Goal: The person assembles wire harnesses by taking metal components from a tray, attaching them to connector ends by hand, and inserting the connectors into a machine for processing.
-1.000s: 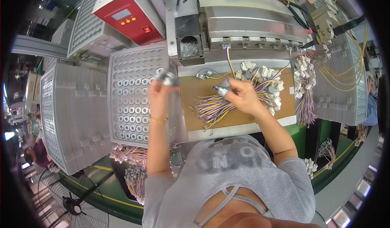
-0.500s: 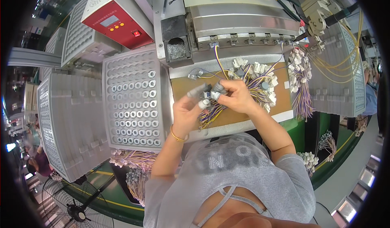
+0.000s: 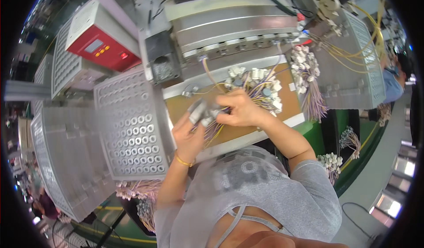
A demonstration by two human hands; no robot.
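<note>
My right hand (image 3: 240, 108) is closed in a pinch round a small connector with purple, yellow and white wires (image 3: 214, 131). Close against it, my left hand (image 3: 187, 131) curls its fingers and thumb about the same wired connector. Pale grey finger covers sit on several fingertips. Motion blur and the fingers hide most of the connector. Just beyond my right hand lies a heap of white connectors (image 3: 254, 78) on the brown board (image 3: 289, 100). A wired connector (image 3: 202, 58) sits in the metal fixture (image 3: 234, 22) behind, its wires hanging toward my hands.
Left of the board stands a grey tray (image 3: 104, 93) with rows of metal nuts, below a red-fronted control box (image 3: 104, 49). A black bin (image 3: 163, 55) adjoins the fixture. Pliers (image 3: 278, 2) lie at the back. A wire bundle (image 3: 311, 95) hangs at the right.
The view has shifted, so the bench sits further left and tilted. My hands stay together at the connector; my left fingers have come closer round it, with more blur.
</note>
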